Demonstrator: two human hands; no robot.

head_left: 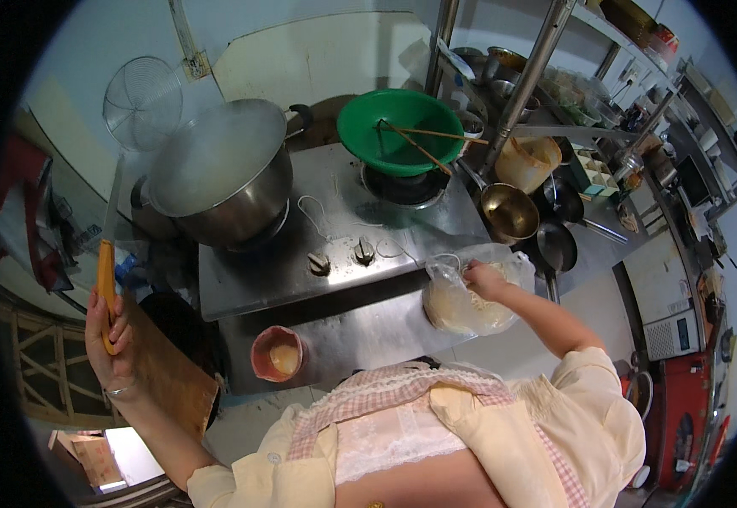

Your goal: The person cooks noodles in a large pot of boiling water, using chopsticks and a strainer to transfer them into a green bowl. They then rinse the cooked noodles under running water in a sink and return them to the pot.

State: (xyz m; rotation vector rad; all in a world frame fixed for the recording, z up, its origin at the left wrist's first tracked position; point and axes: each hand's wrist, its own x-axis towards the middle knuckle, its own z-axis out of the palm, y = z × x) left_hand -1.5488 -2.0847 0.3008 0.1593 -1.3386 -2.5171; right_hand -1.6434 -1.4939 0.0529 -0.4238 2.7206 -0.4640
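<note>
My left hand (109, 330) is raised at the left, closed around the yellow handle (107, 289) of a spider strainer. The strainer's round wire mesh (143, 101) is up against the wall side, left of a large steel stockpot (228, 184) whose inside is veiled by steam. At the right, my right hand (487, 280) reaches into a clear plastic bag (451, 311) of pale noodles (486, 305). Its fingers are bent among the noodles and the fingertips are hidden. The bag rests at the right end of the steel ledge in front of the stove.
A green plastic basin (368, 136) holding chopsticks (432, 134) sits over the right burner. Two knobs (363, 251) are on the steel stove top (317, 190). A red tub (260, 359) stands on the front ledge. Pans (511, 213) crowd the right counter beside a metal post (527, 89).
</note>
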